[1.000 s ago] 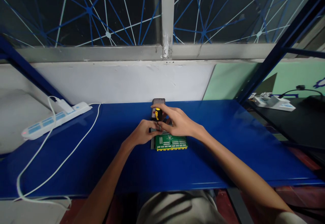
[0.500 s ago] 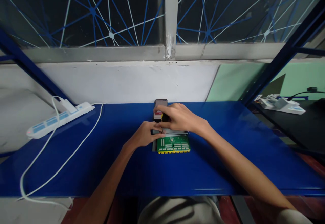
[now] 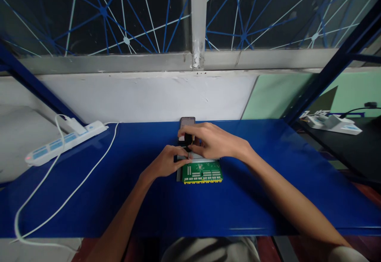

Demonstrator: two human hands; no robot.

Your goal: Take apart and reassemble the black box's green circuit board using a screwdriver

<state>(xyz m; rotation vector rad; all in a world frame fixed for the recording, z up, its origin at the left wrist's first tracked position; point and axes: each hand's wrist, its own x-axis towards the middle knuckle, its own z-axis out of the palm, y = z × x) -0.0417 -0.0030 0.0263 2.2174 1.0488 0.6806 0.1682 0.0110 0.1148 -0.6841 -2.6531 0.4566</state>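
My right hand [image 3: 212, 140] is closed around the dark handle of a screwdriver [image 3: 188, 139], held upright with its thin shaft pointing down. Thumb and forefinger of my left hand [image 3: 167, 161] come together at the lower end of that shaft; whatever they pinch is too small to make out. Below both hands lies a green circuit board [image 3: 205, 171] with a yellow connector strip along its near edge. A grey metal plate [image 3: 204, 156] shows behind and to the left of the board, partly covered by my fingers.
Behind my hands a phone [image 3: 187, 121] lies against the wall. At the left stands a white power strip [image 3: 67, 143] with a plug in it, and its white cable [image 3: 86, 182] loops over the blue table [image 3: 256, 210]. Another white device [image 3: 333, 123] sits far right.
The view has shifted slightly. My right hand has turned a little on the screwdriver, so more of the dark handle and the shaft shows. My left fingers stay at the shaft's lower end.
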